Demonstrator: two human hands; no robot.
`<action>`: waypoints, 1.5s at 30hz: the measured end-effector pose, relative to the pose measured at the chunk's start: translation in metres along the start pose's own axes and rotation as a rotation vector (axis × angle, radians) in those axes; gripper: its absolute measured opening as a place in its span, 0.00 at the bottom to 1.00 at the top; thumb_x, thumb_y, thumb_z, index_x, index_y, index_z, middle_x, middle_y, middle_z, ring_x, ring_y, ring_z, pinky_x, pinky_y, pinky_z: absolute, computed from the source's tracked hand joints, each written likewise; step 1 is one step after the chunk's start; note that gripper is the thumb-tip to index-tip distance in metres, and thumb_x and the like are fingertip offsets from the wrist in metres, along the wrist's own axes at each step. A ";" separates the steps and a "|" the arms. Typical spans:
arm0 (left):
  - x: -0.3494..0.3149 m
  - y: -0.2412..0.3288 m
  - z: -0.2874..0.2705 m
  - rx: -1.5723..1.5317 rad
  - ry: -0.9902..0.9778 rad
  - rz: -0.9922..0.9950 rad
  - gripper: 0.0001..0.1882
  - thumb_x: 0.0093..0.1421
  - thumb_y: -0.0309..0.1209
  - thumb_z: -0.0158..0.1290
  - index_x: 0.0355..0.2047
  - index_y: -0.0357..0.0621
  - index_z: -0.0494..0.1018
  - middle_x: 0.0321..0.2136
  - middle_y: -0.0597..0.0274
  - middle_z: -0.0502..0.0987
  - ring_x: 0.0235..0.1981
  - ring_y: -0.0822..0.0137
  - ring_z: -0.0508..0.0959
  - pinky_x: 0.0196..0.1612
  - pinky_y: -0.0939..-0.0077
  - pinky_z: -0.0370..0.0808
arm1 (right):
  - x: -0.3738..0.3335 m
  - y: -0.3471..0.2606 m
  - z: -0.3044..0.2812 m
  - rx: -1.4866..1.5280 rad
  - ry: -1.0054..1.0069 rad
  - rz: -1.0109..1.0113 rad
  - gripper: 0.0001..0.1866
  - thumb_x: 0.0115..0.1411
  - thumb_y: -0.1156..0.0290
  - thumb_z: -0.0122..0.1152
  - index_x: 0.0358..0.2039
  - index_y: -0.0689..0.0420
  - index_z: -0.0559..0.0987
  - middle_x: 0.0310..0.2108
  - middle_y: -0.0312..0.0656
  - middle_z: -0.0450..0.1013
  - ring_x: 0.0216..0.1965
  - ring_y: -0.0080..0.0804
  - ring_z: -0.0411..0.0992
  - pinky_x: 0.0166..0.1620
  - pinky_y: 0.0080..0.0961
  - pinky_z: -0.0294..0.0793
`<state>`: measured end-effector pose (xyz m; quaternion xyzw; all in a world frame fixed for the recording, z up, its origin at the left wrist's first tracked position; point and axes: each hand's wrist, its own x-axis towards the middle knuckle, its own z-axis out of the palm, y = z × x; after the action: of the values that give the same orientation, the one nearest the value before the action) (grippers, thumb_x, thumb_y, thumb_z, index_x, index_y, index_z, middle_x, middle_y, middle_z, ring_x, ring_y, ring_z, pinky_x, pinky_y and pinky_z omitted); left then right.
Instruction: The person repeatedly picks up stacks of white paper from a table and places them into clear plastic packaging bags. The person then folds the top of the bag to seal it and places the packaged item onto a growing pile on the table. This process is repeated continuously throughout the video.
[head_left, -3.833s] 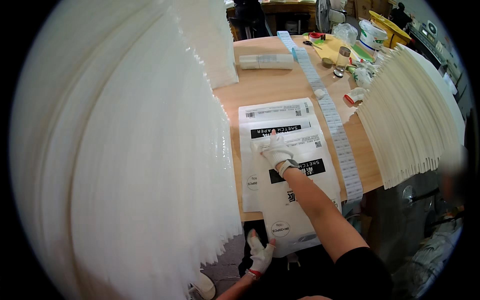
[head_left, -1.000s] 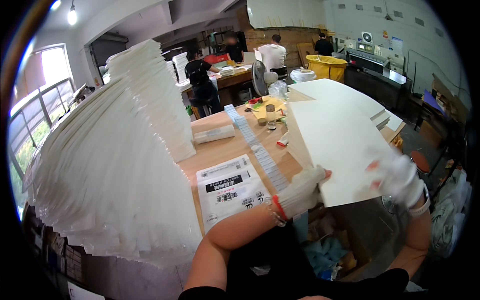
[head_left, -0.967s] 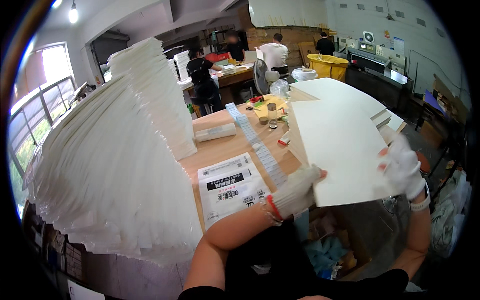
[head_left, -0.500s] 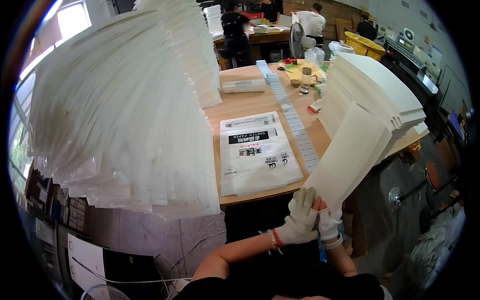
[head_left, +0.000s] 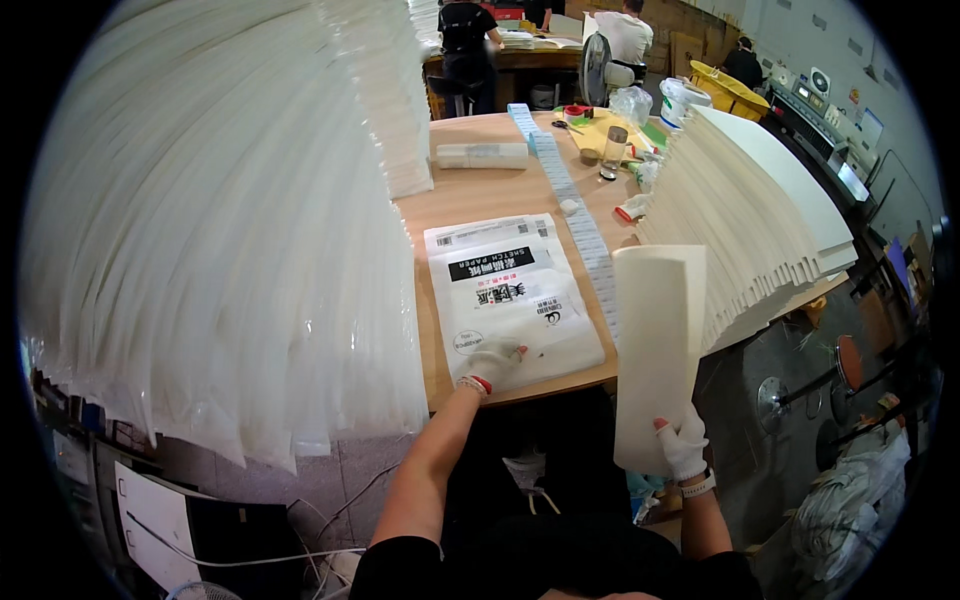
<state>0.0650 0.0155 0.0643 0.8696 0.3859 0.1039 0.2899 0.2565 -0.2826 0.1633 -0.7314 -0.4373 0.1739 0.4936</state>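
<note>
My left hand [head_left: 497,362], in a white glove with bare reddish fingertips, rests on the near part of a stack of printed white plastic bags [head_left: 515,300] on the table. Its fingers blur into the white plastic, so their pose is unclear. To the right, my right hand [head_left: 684,446], gloved likewise, grips the lower end of a bundle of cream paper sheets [head_left: 658,340]. The bundle stands upright, slightly curved, in front of a tall fanned stack of paper [head_left: 745,220]. My right thumb lies across the near face of the sheets.
A huge pile of filled clear bags [head_left: 230,230] occupies the left side. Along the wooden table [head_left: 470,205] run a label strip [head_left: 575,205], a rolled packet [head_left: 482,156], a glass jar [head_left: 613,153] and scissors [head_left: 567,127]. A fan [head_left: 597,68] and several people are beyond.
My left hand has left the paper bundle and moved left onto the printed bags. My right hand keeps the bundle, now more upright and apart from the tall stack.
</note>
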 end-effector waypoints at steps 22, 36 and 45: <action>0.093 -0.007 -0.033 -0.714 -0.073 -0.001 0.09 0.55 0.35 0.49 0.29 0.42 0.73 0.18 0.68 0.72 0.20 0.78 0.70 0.24 0.80 0.66 | 0.027 -0.016 0.018 -0.758 -0.530 -0.202 0.16 0.53 0.55 0.51 0.33 0.55 0.73 0.31 0.48 0.71 0.31 0.48 0.72 0.33 0.39 0.72; -0.031 0.163 -0.018 -0.451 0.092 0.599 0.13 0.51 0.25 0.49 0.38 0.38 0.72 0.34 0.51 0.74 0.38 0.56 0.74 0.43 0.71 0.69 | 0.113 0.025 0.121 -0.737 -0.349 0.037 0.23 0.50 0.50 0.53 0.39 0.55 0.74 0.37 0.49 0.73 0.40 0.45 0.71 0.44 0.40 0.69; -0.119 0.070 0.037 0.007 0.881 0.258 0.24 0.49 0.27 0.51 0.48 0.37 0.65 0.45 0.50 0.70 0.48 0.49 0.68 0.54 0.57 0.62 | 0.121 0.046 0.102 -0.660 -0.219 -0.023 0.25 0.49 0.50 0.56 0.42 0.54 0.73 0.40 0.48 0.71 0.43 0.44 0.68 0.47 0.38 0.66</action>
<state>0.0417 -0.1244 0.0799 0.7845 0.3612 0.4977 0.0799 0.2755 -0.1324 0.0984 -0.8235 -0.5287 0.0952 0.1826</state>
